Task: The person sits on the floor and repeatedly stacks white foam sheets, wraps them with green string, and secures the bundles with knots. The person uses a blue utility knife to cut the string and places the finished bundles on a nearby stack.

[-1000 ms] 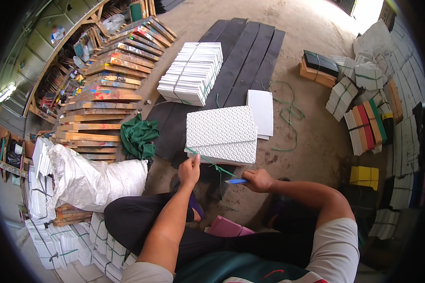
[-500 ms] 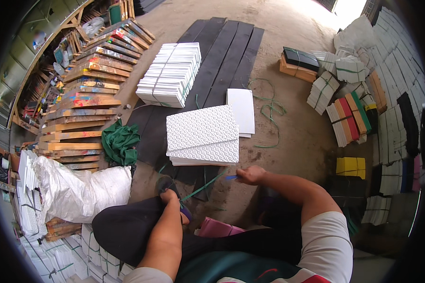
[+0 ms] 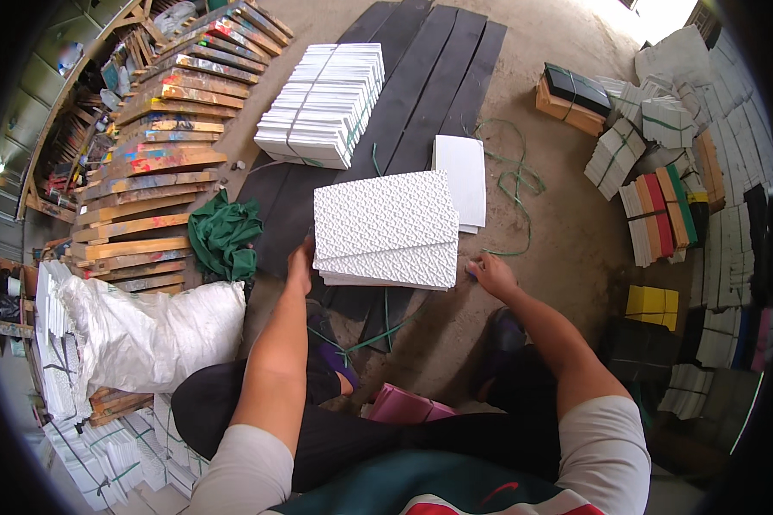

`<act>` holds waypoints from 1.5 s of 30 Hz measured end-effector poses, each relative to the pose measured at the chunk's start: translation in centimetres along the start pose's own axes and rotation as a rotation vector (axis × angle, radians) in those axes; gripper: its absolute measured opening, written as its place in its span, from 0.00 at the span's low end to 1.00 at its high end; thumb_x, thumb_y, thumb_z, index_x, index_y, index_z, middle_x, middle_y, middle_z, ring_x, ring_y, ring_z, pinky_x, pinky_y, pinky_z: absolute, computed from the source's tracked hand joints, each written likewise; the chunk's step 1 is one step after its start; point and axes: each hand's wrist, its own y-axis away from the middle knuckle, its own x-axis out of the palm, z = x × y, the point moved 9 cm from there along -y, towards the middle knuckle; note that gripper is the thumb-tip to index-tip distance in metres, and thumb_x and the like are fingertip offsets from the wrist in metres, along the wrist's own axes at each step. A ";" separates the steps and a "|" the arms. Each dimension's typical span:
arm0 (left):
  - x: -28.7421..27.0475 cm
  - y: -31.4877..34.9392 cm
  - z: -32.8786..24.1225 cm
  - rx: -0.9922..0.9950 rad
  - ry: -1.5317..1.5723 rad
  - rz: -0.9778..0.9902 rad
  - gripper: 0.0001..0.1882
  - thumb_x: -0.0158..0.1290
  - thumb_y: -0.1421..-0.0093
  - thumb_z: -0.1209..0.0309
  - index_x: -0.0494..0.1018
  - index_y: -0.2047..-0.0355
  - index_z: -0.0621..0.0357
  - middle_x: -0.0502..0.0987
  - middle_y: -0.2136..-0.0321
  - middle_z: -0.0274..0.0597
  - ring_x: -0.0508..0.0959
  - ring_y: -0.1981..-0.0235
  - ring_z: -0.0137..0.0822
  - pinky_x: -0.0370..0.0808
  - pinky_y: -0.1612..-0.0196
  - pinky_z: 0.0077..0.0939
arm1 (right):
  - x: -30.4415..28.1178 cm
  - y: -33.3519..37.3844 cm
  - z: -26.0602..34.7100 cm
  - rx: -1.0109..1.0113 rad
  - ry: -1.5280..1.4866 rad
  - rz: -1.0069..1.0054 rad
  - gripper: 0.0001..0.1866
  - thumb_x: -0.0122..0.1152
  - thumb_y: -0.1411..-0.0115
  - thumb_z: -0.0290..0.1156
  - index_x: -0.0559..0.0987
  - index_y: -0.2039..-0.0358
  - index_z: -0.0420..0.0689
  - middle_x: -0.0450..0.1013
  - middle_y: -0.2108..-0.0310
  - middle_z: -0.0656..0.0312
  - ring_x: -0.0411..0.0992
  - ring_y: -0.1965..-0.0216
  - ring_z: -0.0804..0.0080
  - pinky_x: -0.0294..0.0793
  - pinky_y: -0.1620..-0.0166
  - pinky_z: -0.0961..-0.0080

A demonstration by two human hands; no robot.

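White textured sheets | left grip beside, can't tell closure | right grip apparently pinching blue object | white sack, contents hidden

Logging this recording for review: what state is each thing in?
Textured white sheets: stacked askew, no strap on top
Rear white bundle: strapped
Plain white sheets: lying flat
Green strap on floor: loose, curled
Green cloth: crumpled
White sack: rumpled
Yellow bundle: strapped
Left hand: at sheets' left edge
Right hand: closed on blue tool
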 end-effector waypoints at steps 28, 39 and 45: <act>-0.2 1.2 -1.8 -0.129 0.149 0.142 0.33 0.43 0.25 0.50 0.62 0.28 0.57 0.68 0.31 0.46 0.70 0.33 0.44 0.70 0.33 0.44 | 7.9 -4.5 12.6 0.482 -0.953 -0.072 0.48 0.48 0.35 0.72 0.66 0.33 0.40 0.69 0.38 0.40 0.65 0.35 0.41 0.60 0.33 0.49; 10.3 -1.1 -6.1 -0.022 0.278 0.286 0.33 0.42 0.25 0.50 0.60 0.27 0.57 0.66 0.30 0.46 0.70 0.32 0.45 0.70 0.32 0.45 | 0.0 -17.3 10.1 0.355 -1.470 0.013 0.40 0.54 0.27 0.55 0.58 0.32 0.32 0.71 0.44 0.39 0.77 0.46 0.60 0.78 0.46 0.66; 18.7 -3.4 -4.6 0.000 0.368 0.423 0.34 0.42 0.24 0.50 0.59 0.27 0.57 0.65 0.29 0.46 0.69 0.32 0.46 0.69 0.31 0.45 | -6.9 -24.3 10.3 0.129 -1.547 0.242 0.22 0.56 0.28 0.39 0.80 0.42 0.37 0.82 0.51 0.59 0.81 0.53 0.71 0.80 0.47 0.68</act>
